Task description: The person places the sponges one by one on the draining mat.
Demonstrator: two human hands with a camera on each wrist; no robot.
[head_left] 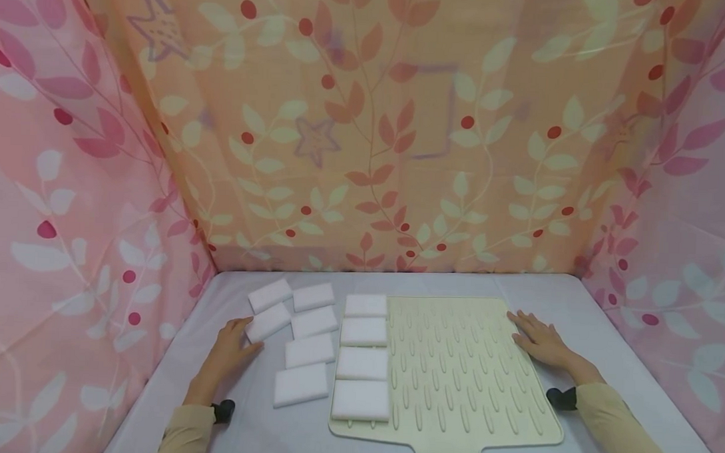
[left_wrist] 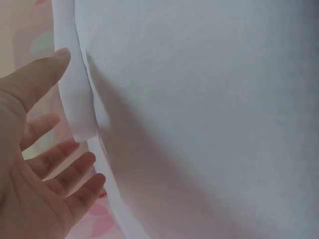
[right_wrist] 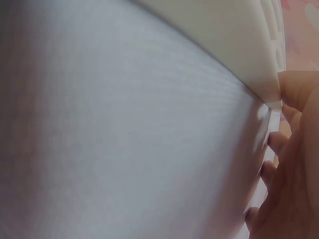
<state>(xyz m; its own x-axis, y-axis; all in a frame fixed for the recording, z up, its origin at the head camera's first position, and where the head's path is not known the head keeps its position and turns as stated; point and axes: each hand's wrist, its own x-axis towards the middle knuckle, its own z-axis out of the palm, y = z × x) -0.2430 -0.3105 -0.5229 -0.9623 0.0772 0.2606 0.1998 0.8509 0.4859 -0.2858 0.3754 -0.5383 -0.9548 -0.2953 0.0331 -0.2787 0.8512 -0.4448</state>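
Observation:
In the head view, my left hand (head_left: 227,350) is beside a white sponge block (head_left: 268,323), fingertips right at its left end and thumb apart below. The left wrist view shows the fingers and thumb spread around the end of this sponge (left_wrist: 77,94). Several more sponge blocks (head_left: 301,390) lie loosely to its right. A cream ridged mat (head_left: 465,377) carries a column of several white sponges (head_left: 361,400) along its left side. My right hand (head_left: 541,339) rests at the mat's upper right edge, fingers extended; the right wrist view shows its thumb on the mat's rim (right_wrist: 271,92).
A white cloth (head_left: 241,429) covers the table under everything. Behind it hangs an orange leaf-print curtain (head_left: 365,153), with pink patterned curtains (head_left: 68,243) at both sides. The mat has a short spout-like tab (head_left: 447,451) at its near edge.

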